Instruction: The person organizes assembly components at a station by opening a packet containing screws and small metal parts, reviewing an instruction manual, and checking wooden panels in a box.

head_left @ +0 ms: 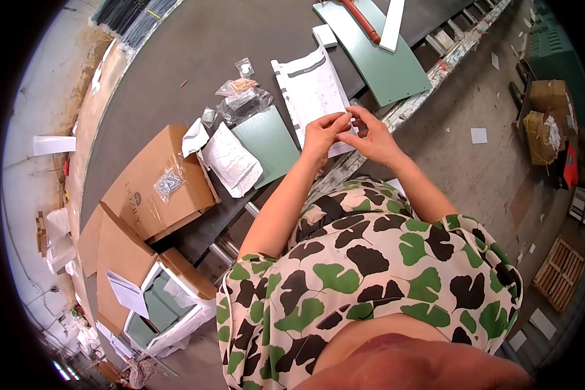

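My left hand (324, 134) and my right hand (375, 138) meet over the lower end of a printed white sheet (309, 81). Both have fingers drawn in at the tips, and whatever they pinch is too small to make out. A bit of transparent plastic shows just past the fingertips. Left of the sheet, a pale green panel (264, 144) lies partly under a crumpled white wrapper (232, 159). Beyond it are plastic bags of small parts (244, 101). A larger green board (377, 62) lies at the far right of the table, near my right hand.
A red-handled tool (363, 21) and a white strip (392, 25) rest on the larger board. At left stands a brown carton (156, 185) with a bag of hardware (168, 184) on it. An open box (166, 302) holds green pieces. Metal rollers (224, 250) edge the dark table.
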Demonstrator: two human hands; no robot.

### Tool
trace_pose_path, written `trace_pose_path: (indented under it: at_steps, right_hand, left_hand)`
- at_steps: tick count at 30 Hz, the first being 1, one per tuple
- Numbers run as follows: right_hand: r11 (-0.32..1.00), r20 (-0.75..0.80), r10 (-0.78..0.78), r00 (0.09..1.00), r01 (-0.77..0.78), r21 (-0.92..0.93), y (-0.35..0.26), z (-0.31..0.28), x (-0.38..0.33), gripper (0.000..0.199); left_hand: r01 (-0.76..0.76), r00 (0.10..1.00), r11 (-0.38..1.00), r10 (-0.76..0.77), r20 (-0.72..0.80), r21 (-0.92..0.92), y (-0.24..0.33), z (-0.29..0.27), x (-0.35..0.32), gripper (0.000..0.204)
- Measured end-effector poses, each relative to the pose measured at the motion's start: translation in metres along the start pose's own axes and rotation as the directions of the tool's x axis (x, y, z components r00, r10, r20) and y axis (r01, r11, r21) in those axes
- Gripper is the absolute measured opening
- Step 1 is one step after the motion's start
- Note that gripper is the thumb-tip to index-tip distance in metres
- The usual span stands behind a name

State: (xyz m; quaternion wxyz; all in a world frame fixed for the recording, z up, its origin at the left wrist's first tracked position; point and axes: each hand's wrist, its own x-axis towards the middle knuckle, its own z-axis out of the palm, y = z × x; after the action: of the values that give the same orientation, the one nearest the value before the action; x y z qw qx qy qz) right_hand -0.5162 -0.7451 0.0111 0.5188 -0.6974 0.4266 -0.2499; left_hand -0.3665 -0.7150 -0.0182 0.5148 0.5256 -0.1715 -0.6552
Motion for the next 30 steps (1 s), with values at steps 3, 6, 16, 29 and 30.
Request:
trace_pose_path:
  at_steps: [3,6,16,29,30]
  right_hand:
    - [1.000,0.004,-0.002,1.000,0.002,0.016,0.009,0.001,0.002,0.065]
    - [0.999,0.010,0.008,1.000,-0.008,0.034,0.013,0.002,0.003,0.066]
    - [0.999,0.028,0.027,0.999,-0.028,0.034,0.008,0.000,0.003,0.069]
    - [0.987,0.061,0.047,0.997,-0.056,0.148,0.005,-0.003,0.003,0.068]
    - [0.984,0.065,0.049,0.997,-0.059,0.167,0.007,-0.004,0.004,0.068]
  left_hand:
    - [0.003,1.000,1.000,-0.003,0.004,0.026,-0.001,-0.001,0.002,0.037]
    - [-0.012,1.000,0.999,0.011,0.016,0.045,-0.002,-0.003,0.004,0.037]
    - [-0.025,0.999,0.999,0.024,0.036,0.038,-0.003,-0.005,0.006,0.034]
    - [-0.032,0.998,0.999,0.032,0.052,-0.004,-0.010,-0.009,0.008,0.037]
    - [-0.022,0.999,1.000,0.022,0.045,-0.009,-0.009,-0.009,0.008,0.037]
